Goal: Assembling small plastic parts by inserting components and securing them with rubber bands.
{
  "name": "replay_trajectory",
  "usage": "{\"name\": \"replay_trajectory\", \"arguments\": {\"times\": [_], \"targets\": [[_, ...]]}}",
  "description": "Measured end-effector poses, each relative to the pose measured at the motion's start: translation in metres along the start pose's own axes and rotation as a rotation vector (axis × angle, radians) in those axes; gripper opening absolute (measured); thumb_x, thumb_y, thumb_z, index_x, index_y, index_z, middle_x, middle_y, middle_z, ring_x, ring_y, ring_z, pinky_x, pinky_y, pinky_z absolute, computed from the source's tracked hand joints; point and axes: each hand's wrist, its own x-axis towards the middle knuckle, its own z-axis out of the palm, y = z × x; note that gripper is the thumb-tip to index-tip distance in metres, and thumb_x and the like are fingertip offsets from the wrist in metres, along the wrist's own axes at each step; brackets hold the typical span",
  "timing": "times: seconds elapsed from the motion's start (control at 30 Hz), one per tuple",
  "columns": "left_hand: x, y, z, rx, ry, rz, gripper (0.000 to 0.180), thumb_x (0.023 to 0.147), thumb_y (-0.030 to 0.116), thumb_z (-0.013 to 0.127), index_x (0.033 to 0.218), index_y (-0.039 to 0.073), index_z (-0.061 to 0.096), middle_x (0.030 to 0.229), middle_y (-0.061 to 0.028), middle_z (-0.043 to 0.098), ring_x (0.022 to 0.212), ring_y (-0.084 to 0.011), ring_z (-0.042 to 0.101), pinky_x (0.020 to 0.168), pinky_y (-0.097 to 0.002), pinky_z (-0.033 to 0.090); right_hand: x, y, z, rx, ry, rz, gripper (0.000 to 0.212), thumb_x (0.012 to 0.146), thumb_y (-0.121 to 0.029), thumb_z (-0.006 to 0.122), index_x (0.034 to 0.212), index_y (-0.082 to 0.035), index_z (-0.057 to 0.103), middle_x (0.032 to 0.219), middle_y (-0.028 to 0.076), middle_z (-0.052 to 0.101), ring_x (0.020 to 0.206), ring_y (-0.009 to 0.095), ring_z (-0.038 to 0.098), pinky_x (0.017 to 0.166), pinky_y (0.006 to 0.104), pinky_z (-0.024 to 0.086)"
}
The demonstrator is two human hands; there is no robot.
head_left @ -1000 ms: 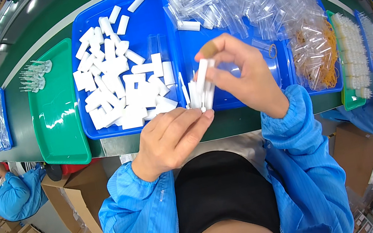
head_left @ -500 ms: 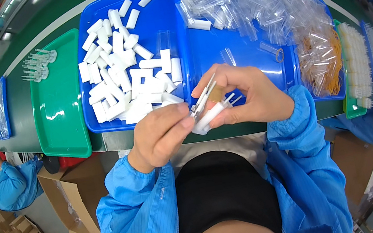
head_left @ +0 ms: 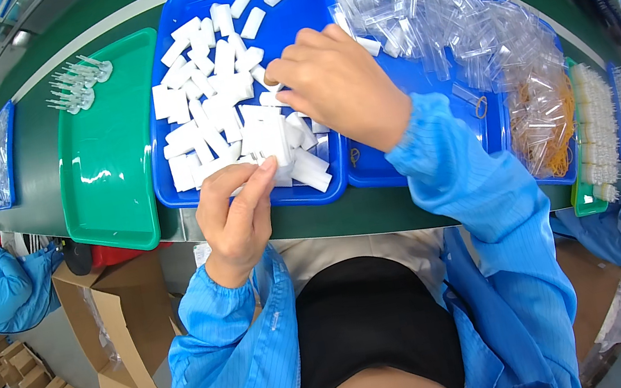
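At the front of the left blue tray [head_left: 336, 189], my left hand [head_left: 231, 223] is pinched closed at the fingertips. A white block [head_left: 273, 136] with thin prongs beside it shows right at those fingertips; their exact join is hard to see. My right hand [head_left: 341, 87] reaches over that tray's right side, palm down with fingers curled. Its fingertips are close to the white blocks [head_left: 182, 75], and whatever they hold is hidden. The blocks lie in a loose heap. Two yellowish bands, one a looped band [head_left: 480, 107], lie in the right blue tray [head_left: 428, 131].
A green tray [head_left: 111, 192] at left holds clear pronged pieces [head_left: 82, 83]. Clear plastic sleeves [head_left: 411, 10] fill the back right, near orange-yellow bands [head_left: 554, 138] and a stack of white strips [head_left: 594, 127]. An opened carton [head_left: 122, 327] stands below left. Co-workers in blue sit both sides.
My hands have parted. The right one moved up and left over the white blocks; the left one shifted slightly left and up to the tray's front. The view has turned a little.
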Motion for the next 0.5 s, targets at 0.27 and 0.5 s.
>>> {"name": "replay_trajectory", "arguments": {"times": [0.27, 0.5], "targets": [[-0.009, -0.006, -0.005, -0.004, 0.041, -0.048, 0.049, 0.064, -0.016, 0.072, 0.109, 0.003, 0.072, 0.094, -0.0085, 0.063, 0.083, -0.0243, 0.063, 0.068, -0.0318, 0.052, 0.021, -0.009, 0.015, -0.273, -0.135, -0.065, 0.015, 0.076, -0.01, 0.069, 0.09, -0.007, 0.067, 0.082, 0.008, 0.067, 0.087, 0.025, 0.061, 0.08, 0.0381, 0.04], [-0.008, -0.007, -0.001, -0.025, 0.039, -0.032, 0.051, 0.062, -0.014, 0.072, 0.109, 0.005, 0.074, 0.094, -0.0075, 0.063, 0.083, -0.0239, 0.063, 0.068, -0.0316, 0.052, 0.005, -0.006, -0.01, 0.189, 0.03, 0.161, 0.025, 0.08, -0.006, 0.065, 0.104, -0.002, 0.066, 0.085, 0.011, 0.065, 0.071, 0.02, 0.066, 0.064, 0.0317, 0.053]]}}
